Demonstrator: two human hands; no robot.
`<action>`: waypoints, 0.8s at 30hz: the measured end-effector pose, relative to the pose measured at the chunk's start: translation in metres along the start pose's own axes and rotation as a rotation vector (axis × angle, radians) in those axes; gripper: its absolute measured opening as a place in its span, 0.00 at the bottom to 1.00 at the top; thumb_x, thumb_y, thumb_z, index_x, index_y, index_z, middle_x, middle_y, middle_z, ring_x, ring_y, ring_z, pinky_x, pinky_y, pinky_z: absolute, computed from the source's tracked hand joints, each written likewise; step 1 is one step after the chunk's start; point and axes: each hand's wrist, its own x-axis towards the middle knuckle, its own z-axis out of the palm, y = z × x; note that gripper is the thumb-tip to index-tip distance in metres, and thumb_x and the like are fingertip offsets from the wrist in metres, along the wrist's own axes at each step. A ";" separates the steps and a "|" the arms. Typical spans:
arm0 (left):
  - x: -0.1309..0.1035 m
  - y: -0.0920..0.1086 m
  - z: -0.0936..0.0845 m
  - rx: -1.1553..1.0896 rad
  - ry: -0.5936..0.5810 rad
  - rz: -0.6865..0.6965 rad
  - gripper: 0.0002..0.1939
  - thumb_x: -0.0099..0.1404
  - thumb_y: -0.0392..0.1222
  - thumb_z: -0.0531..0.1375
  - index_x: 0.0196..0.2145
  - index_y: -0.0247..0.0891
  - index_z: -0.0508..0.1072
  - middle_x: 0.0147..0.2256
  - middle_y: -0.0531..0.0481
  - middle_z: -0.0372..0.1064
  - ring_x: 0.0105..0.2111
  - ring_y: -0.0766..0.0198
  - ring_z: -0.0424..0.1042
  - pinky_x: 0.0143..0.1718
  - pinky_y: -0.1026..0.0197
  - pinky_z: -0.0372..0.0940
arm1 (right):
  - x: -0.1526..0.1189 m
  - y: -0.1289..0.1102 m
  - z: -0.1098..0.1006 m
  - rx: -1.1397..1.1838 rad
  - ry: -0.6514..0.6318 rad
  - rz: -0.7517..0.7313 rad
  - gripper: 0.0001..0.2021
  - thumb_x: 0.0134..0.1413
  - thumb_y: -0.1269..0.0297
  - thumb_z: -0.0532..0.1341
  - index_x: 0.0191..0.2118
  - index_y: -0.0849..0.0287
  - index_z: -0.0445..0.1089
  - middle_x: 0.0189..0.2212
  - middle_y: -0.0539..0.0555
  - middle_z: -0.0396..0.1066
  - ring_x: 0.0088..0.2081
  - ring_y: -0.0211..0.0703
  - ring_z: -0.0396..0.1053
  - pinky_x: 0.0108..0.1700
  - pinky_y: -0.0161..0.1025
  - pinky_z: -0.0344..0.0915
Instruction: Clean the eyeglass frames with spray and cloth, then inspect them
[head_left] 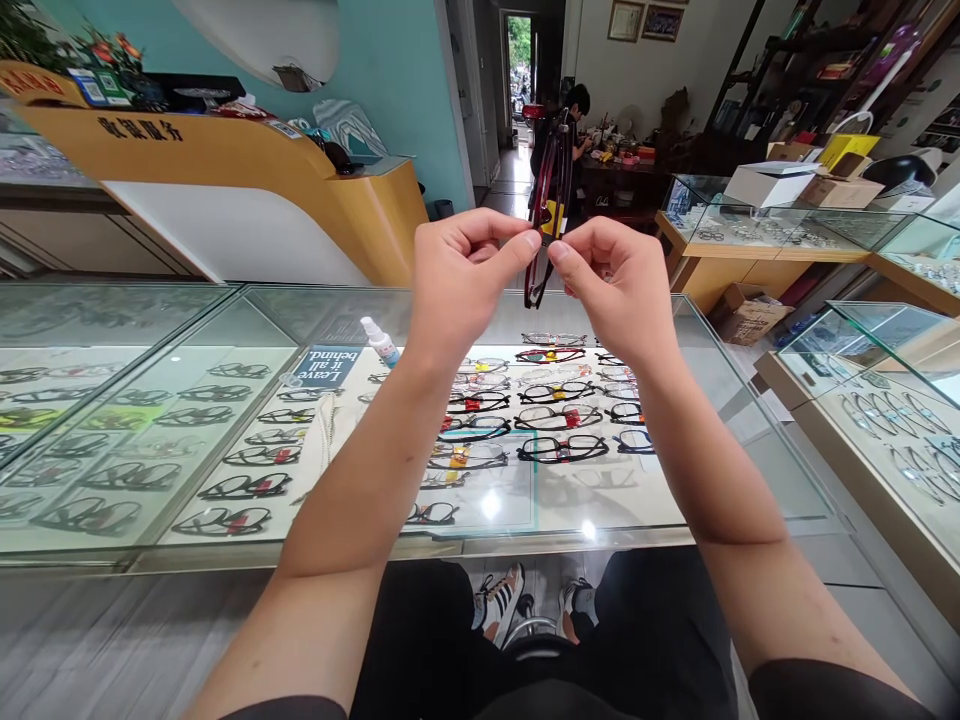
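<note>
A pair of dark red and black eyeglasses [537, 275] is held up in front of me, turned on edge, with a yellow patch showing on it. My left hand [469, 270] pinches it from the left between thumb and fingers. From the other side my right hand [619, 280] is closed too, its thumb and fingertips against the frame. Below both hands, several rows of eyeglasses [562, 448] with red or yellow tags lie at the glass counter [495, 548]. A white spray bottle [381, 342] stands left of my left forearm, near a pale cloth [324, 440].
A printed card [324, 368] lies left of the bottle. Beyond the counter is a wooden reception desk [375, 210]. Another person [577, 110] sits at a far table. Glass display cases [795, 235] with boxes [776, 183] on top stand at the right.
</note>
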 end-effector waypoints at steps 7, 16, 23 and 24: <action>0.004 0.012 -0.016 0.168 -0.062 0.050 0.03 0.65 0.42 0.71 0.32 0.45 0.83 0.19 0.57 0.47 0.23 0.65 0.59 0.28 0.57 0.57 | -0.003 -0.005 -0.005 -0.122 -0.064 0.038 0.26 0.68 0.35 0.66 0.33 0.54 0.68 0.25 0.48 0.64 0.31 0.40 0.60 0.35 0.42 0.56; 0.030 -0.030 -0.068 0.493 -0.355 -0.192 0.07 0.59 0.41 0.74 0.28 0.43 0.79 0.17 0.57 0.59 0.22 0.65 0.57 0.30 0.54 0.60 | -0.033 0.042 -0.035 -0.309 -0.121 0.308 0.38 0.69 0.34 0.63 0.21 0.52 0.43 0.20 0.43 0.38 0.26 0.36 0.38 0.30 0.43 0.42; 0.035 -0.079 -0.074 0.724 -0.614 -0.430 0.06 0.53 0.42 0.76 0.26 0.46 0.83 0.20 0.52 0.67 0.30 0.56 0.72 0.34 0.54 0.63 | -0.063 0.093 -0.063 -0.375 0.068 0.345 0.38 0.68 0.35 0.63 0.20 0.51 0.42 0.19 0.44 0.38 0.26 0.36 0.37 0.30 0.45 0.38; 0.034 -0.088 -0.074 0.742 -0.639 -0.451 0.07 0.52 0.43 0.76 0.25 0.46 0.82 0.21 0.52 0.69 0.32 0.56 0.72 0.35 0.54 0.64 | -0.062 0.098 -0.066 -0.369 0.085 0.330 0.39 0.68 0.34 0.63 0.20 0.52 0.42 0.19 0.44 0.38 0.26 0.36 0.37 0.30 0.45 0.38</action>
